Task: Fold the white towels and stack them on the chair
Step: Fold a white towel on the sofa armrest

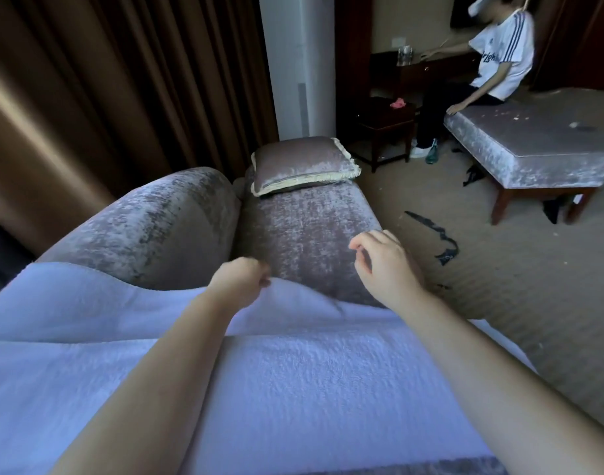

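A white towel (311, 389) is spread across the near end of a velvet chair (304, 228), covering the seat and lapping up onto the padded arm (146, 217) at the left. A second layer of the same white terry is laid over it nearer the viewer. The far edge is held by the left hand (239, 282), whose fingers are curled and pinched on the hem where it is lifted into a small ridge. The right hand (383, 265) is held just above the bare seat beyond that edge, its fingers loosely curled and nothing in them. The cloth is judged to be light, soft and wholly limp — thick terry that sags wherever it is unsupported and grips the velvet rather than sliding. It is therefore best taken at the hem or the corners, with both hands set well apart so that the edge is kept taut. The long axis appears to run left to right across the view, crosswise to the seat, which stretches away toward the fringed cushion (302, 164). Both ends are cut off by the frame, so the full length cannot be told.
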`<move>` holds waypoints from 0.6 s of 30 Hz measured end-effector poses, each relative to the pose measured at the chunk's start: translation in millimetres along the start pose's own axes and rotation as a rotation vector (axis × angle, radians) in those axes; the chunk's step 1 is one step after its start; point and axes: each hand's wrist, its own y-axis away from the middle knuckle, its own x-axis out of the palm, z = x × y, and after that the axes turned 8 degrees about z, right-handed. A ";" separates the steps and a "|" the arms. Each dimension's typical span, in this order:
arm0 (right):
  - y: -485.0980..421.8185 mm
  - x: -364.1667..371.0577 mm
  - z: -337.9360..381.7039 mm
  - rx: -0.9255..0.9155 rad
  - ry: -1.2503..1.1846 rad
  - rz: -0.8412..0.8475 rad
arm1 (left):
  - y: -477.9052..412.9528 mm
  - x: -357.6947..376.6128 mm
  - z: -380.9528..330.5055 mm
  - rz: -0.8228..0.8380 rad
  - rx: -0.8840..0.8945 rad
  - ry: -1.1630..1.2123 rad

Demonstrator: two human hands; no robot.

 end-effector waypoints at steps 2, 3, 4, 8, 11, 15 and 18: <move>0.3 1.9 -0.3 0.023 0.016 0.148 | 5.3 -6.7 2.9 -0.346 0.074 0.046; 0.3 2.1 -0.5 0.035 -0.012 0.224 | 8.4 -9.2 4.1 -0.474 0.130 0.052; 0.3 0.3 0.7 0.046 -0.074 0.293 | 13.4 -11.6 4.0 -0.583 0.184 0.062; -3.6 -13.7 11.5 -0.038 -0.302 0.457 | 43.6 -33.1 -3.9 -0.804 0.314 0.105; -9.7 -33.6 19.9 -0.124 -0.217 0.533 | 67.6 -48.0 -5.2 -0.854 0.332 0.133; -2.4 -70.9 9.2 -0.304 0.142 0.348 | 93.2 -59.9 -1.9 -0.859 0.344 0.082; 15.5 -106.5 -7.4 -0.296 0.310 0.227 | 113.1 -61.6 0.9 -0.854 0.340 0.042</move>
